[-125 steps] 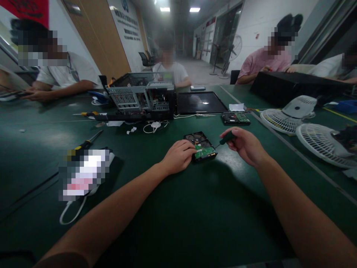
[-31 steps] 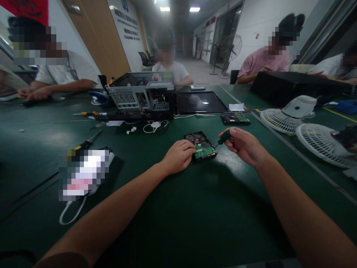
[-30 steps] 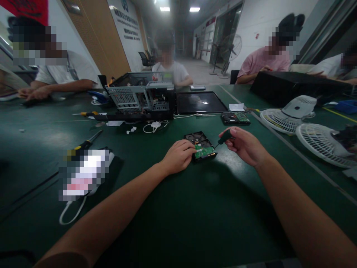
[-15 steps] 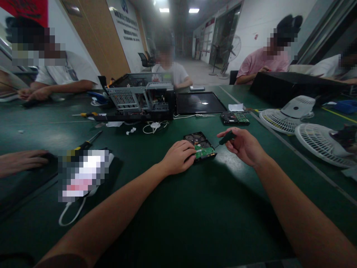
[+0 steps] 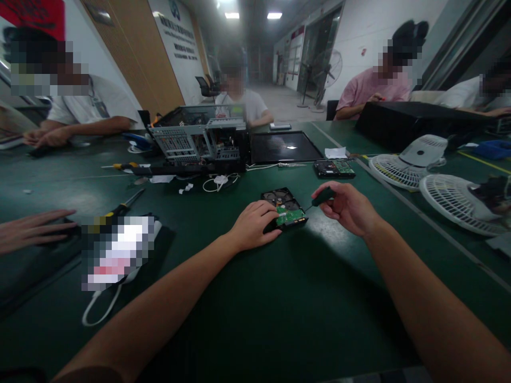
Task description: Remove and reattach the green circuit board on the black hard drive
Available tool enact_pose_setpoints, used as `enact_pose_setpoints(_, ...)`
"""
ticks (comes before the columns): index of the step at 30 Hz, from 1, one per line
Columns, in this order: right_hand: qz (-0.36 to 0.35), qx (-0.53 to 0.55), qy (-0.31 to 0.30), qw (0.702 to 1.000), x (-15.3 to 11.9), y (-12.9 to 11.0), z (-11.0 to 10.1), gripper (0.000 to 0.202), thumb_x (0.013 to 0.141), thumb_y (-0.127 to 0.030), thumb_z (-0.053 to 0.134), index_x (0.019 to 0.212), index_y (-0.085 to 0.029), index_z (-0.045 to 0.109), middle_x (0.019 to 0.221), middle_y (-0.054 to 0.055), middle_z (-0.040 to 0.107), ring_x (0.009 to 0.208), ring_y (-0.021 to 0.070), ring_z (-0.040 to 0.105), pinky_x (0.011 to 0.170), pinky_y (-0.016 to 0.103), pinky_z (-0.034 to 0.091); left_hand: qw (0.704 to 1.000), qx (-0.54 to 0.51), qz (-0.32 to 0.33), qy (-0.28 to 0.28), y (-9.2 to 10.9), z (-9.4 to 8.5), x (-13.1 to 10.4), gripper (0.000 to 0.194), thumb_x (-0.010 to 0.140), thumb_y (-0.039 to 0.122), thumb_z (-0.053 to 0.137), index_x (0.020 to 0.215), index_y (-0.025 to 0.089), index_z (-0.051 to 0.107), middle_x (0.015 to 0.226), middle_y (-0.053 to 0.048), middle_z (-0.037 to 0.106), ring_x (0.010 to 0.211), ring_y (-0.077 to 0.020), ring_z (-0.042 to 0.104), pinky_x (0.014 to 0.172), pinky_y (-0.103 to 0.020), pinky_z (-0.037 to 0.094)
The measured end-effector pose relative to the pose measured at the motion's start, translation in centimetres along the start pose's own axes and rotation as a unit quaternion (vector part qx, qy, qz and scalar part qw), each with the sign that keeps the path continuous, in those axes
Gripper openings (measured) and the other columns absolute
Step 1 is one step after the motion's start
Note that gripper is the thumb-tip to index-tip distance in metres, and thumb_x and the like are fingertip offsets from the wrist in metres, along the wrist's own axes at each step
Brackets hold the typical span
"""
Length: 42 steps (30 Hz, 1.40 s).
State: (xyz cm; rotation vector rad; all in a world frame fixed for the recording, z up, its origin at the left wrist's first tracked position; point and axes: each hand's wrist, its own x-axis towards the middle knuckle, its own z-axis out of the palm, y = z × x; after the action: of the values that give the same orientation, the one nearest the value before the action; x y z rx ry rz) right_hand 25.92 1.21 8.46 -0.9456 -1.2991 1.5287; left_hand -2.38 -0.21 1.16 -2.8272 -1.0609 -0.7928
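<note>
A hard drive (image 5: 293, 215) lies on the green table with its circuit board facing up. My left hand (image 5: 255, 226) is closed over its left side, fingers across the board and thumb at the near edge. In my right hand (image 5: 345, 207) is a small screwdriver (image 5: 322, 197) with a dark green handle, gripped between thumb and fingers. Its thin shaft slants down to the left, and the tip is at the right corner of the board. Whether the tip sits in a screw is too small to tell.
Behind the drive are an opened computer case (image 5: 199, 141), a dark flat panel (image 5: 285, 147) and a second hard drive (image 5: 334, 169). White fan parts (image 5: 459, 202) lie at right. A phone (image 5: 120, 252), a yellow-black screwdriver (image 5: 120, 208) and another person's hand (image 5: 35, 231) are at left. Several people sit around.
My left thumb has shifted slightly down along the drive's near edge. The screwdriver stays at the same corner. The other person's hand at left has straightened its fingers.
</note>
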Motion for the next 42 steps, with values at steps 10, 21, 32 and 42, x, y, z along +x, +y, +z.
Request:
enact_pose_setpoints(10, -0.011, -0.052, -0.002, 0.999, 0.08, 0.15, -0.42, 0.023, 0.091, -0.039, 0.061, 0.095, -0.019, 0.071, 0.103, 0.010, 0.070, 0.065, 0.0136, 0.047, 0.052, 0.031, 0.035, 0.999, 0.008, -0.034, 0.004, 0.00, 0.14, -0.06, 0.040, 0.091, 0.037, 0.067, 0.127, 0.019, 0.063, 0.129, -0.012, 0.066, 0.127, -0.0312, 0.055, 0.107, -0.052, 0.047)
enact_pose_setpoints(21, 0.014, 0.010, -0.029, 0.999, -0.15, 0.09, 0.23, 0.025, 0.089, -0.040, 0.066, 0.105, -0.021, 0.072, 0.096, 0.008, 0.067, 0.064, 0.0145, 0.054, 0.052, 0.032, 0.041, 0.999, 0.003, -0.044, 0.003, -0.05, 0.21, -0.05, 0.041, 0.091, 0.035, 0.067, 0.129, 0.020, 0.063, 0.131, -0.011, 0.066, 0.127, -0.0318, 0.055, 0.106, -0.053, 0.047)
enact_pose_setpoints(32, 0.002, -0.005, 0.005, 1.000, 0.29, 0.41, -0.04, 0.032, 0.093, -0.050, 0.062, 0.097, -0.020, 0.074, 0.110, 0.011, 0.071, 0.070, 0.0150, 0.053, 0.055, 0.030, 0.041, 0.999, 0.004, -0.043, 0.000, 0.01, 0.11, -0.03, 0.041, 0.092, 0.037, 0.066, 0.129, 0.019, 0.064, 0.132, -0.011, 0.066, 0.127, -0.0317, 0.054, 0.107, -0.054, 0.047)
enact_pose_setpoints(42, 0.013, 0.042, -0.034, 0.998, 0.02, 0.50, 0.18, 0.023, 0.092, -0.040, 0.068, 0.108, -0.024, 0.069, 0.104, 0.007, 0.070, 0.078, 0.0167, 0.062, 0.065, 0.030, 0.049, 0.999, 0.004, -0.049, 0.000, -0.12, 0.33, -0.11, 0.041, 0.092, 0.037, 0.066, 0.129, 0.019, 0.064, 0.132, -0.011, 0.066, 0.128, -0.0314, 0.054, 0.107, -0.053, 0.047)
